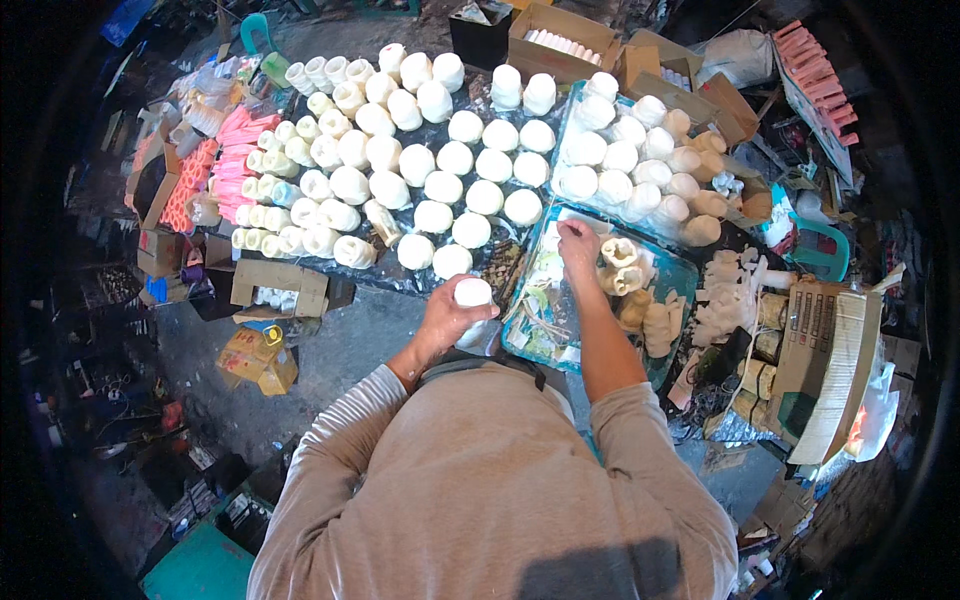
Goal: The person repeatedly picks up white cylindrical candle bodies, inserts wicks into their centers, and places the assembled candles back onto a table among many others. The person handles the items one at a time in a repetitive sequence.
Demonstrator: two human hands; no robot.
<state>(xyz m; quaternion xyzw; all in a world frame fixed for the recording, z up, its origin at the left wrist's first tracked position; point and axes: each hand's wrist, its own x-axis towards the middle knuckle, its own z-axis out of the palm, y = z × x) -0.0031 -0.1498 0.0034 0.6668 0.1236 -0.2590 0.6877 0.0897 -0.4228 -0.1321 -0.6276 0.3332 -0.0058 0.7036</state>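
Note:
My left hand (446, 318) is wrapped round a white, round-topped pillar candle (473, 292), held upright close to my body at the table's near edge. My right hand (579, 246) is over the teal tray (519, 331), its fingers pinched together; whatever may be between them is too small to make out. Beneath and beside it, the tray holds pale scraps and strips (540, 305). Hollow cream wax pieces (622, 265) lie just right of my right wrist.
Rows of white candles (420, 165) cover the dark table. Another teal tray (567, 120) holds more of them. Pink sticks (240, 150) lie at the left. Cardboard boxes (280, 288) stand around, one large box (830, 360) at the right. A green chair (822, 245) is beyond.

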